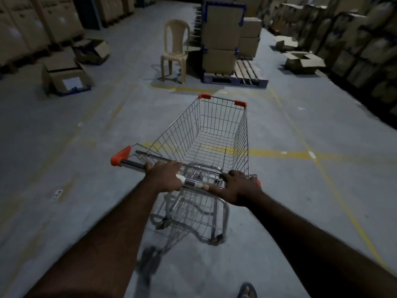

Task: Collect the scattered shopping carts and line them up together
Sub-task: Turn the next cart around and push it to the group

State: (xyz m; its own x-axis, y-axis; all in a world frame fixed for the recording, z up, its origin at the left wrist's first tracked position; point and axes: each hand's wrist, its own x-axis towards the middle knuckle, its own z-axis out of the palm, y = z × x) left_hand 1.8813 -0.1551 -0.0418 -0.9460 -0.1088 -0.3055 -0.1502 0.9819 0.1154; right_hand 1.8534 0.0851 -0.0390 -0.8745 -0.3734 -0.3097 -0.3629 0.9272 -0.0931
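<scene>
1 head view, facing forward-down, seemingly near cart [217,130]

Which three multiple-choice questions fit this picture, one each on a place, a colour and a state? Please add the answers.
1. Where does the plastic chair stand?
A) left of the pallet
B) right of the pallet
C) on the pallet

2. What colour are the corner caps of the cart?
A) blue
B) red-orange
C) green

3. How is the cart's basket?
A) full of boxes
B) empty
C) tipped over

Answers: 1 A, the chair stands beside the pallet's left edge. 2 B, every visible cap is red-orange. 3 B, only bare wire shows inside.
</scene>
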